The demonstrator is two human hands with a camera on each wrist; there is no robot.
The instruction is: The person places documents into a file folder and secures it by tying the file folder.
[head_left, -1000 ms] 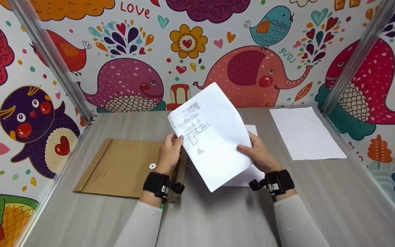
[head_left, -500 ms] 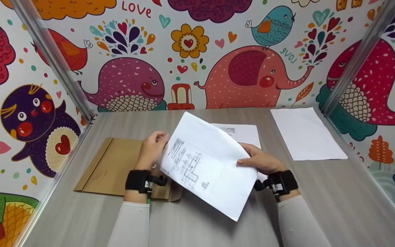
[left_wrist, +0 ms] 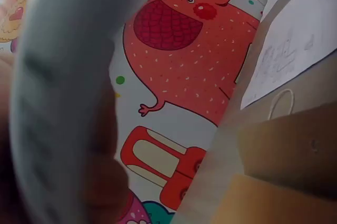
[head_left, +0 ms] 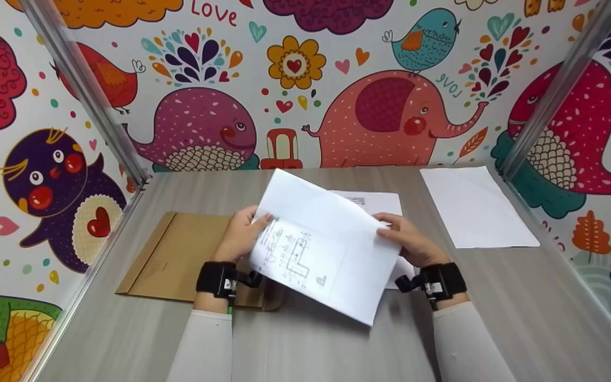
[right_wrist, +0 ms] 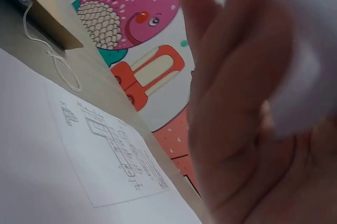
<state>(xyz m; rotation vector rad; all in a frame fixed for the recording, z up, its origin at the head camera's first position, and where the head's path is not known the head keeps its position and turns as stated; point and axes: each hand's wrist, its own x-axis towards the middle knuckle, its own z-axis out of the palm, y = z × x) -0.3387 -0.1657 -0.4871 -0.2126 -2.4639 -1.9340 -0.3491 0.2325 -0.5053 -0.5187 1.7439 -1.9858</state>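
Note:
Tilted above the table, a white paper sheet with a printed technical drawing (head_left: 332, 254) is held between both hands. My left hand (head_left: 238, 234) pinches its left edge, thumb on top. On the opposite edge my right hand (head_left: 409, 241) grips with the thumb over the paper and fingers behind. Whether it is one sheet or several I cannot tell. Another printed sheet (head_left: 387, 201) lies on the table beneath, partly covered; its drawing shows in the right wrist view. Left of the hands lies a brown kraft document envelope (head_left: 186, 249), partly behind the left hand and wrist.
At the back right lies a white sheet (head_left: 478, 207) with no print visible. A white string (right_wrist: 55, 58) hangs from the envelope onto the grey table (head_left: 305, 350). Patterned walls and metal posts (head_left: 85, 90) bound the table at the back and sides.
The held sheet has turned and come lower, its drawing now facing up at a different angle. My left hand loosened from its edge half a second ago and now pinches it again.

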